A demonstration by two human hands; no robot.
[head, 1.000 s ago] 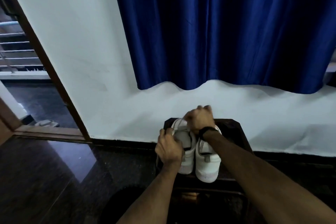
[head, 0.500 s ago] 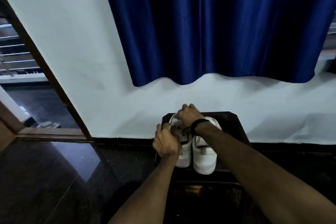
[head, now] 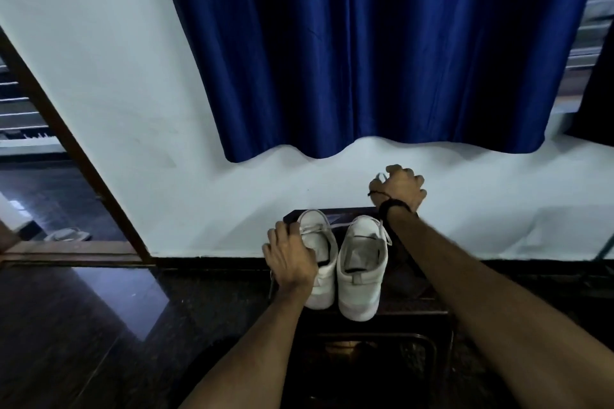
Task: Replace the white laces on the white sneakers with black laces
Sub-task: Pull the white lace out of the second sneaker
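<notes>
Two white sneakers stand side by side on a dark stool [head: 412,295], heels toward me. My left hand [head: 292,259] grips the left sneaker [head: 320,279] at its outer side near the collar. White lace [head: 315,228] still crosses the left sneaker's front. My right hand [head: 400,189] is raised above and to the right of the right sneaker [head: 362,272], fingers curled round a white lace whose end [head: 379,177] sticks out by the thumb. A short piece of white lace [head: 386,236] hangs at the right sneaker's side. No black laces show.
A white wall and a blue curtain [head: 365,60] stand right behind the stool. A brown door frame [head: 76,156] opens to the left onto a balcony with a sandal [head: 66,235]. The floor [head: 83,325] is dark, glossy stone.
My right hand has left the left sneaker's lacing and lifted up and to the right, pulling white lace with it. My left hand stays on the left sneaker.
</notes>
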